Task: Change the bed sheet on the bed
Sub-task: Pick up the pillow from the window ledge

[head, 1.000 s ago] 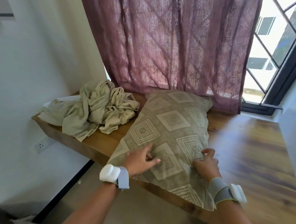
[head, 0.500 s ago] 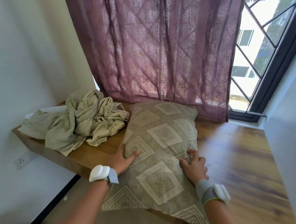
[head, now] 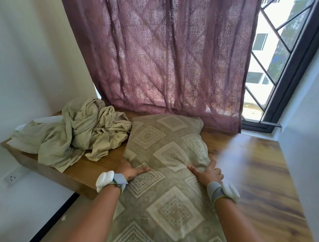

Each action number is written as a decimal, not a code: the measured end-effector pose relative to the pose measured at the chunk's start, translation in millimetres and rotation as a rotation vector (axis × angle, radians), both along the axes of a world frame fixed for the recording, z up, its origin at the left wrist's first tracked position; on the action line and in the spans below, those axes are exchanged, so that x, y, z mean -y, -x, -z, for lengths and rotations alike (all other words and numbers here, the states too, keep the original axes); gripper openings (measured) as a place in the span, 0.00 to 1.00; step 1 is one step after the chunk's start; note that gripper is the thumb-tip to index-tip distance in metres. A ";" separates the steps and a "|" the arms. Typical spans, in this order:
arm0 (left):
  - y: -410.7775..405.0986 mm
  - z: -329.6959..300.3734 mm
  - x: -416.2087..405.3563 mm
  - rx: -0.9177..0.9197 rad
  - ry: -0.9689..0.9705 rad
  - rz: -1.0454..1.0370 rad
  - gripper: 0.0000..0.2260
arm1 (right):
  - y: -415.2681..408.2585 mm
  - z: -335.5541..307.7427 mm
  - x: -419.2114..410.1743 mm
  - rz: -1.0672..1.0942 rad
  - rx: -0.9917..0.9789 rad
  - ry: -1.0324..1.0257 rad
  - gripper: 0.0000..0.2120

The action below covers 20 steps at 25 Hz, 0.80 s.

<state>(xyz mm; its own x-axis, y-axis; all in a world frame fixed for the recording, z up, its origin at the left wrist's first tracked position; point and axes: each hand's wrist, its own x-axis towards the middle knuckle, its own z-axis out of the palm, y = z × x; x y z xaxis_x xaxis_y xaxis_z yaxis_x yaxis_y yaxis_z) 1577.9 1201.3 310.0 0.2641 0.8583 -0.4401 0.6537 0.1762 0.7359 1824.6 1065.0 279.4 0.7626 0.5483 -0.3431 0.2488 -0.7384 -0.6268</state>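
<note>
Pressing down on the one patterned pillow [head: 164, 169], both hands lie with fingers fairly straight: the left hand [head: 132, 171] rests flat at the pillow's left edge, and the right hand [head: 207, 172] is spread on its right side, fingertips pointing away from the person. Each wrist wears a grey band with a white device, two in all. The pillow's near end hangs over the front edge of the wooden ledge [head: 256, 170] toward the person, so this looks like the step of parking the pillow out of the way; to do it well, push it farther onto the ledge with even pressure from both palms until its whole weight is supported, keeping it from sliding off or riding up on the cloth beside it. Just left of the pillow and touching its far left corner sits one crumpled beige sheet [head: 80, 134], probably the sheet for the bed, though whether fresh or used cannot be told. Behind the pillow hangs one mauve curtain [head: 169, 54], with one barred window [head: 281, 42] to its right. The bed itself is not visible.
</note>
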 end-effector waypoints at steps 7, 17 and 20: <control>14.9 -4.9 19.9 0.311 0.160 -0.178 0.36 | 3.3 -2.9 22.8 0.037 -0.379 -0.491 0.28; 114.2 -126.9 99.3 0.619 -0.423 -0.558 0.21 | 110.7 -119.2 51.0 -0.088 -0.214 -1.025 0.11; 182.4 -155.8 142.6 0.656 -0.568 -0.624 0.15 | 168.1 -150.9 62.1 -0.227 -0.332 -1.124 0.11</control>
<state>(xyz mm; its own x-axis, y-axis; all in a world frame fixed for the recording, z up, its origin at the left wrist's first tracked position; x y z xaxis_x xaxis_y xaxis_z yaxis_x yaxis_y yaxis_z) 1395.6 1058.7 465.8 -0.2524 0.9581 0.1353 0.0127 -0.1366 0.9906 1656.5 1002.9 430.3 0.5743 0.7784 0.2535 0.0066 0.3053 -0.9522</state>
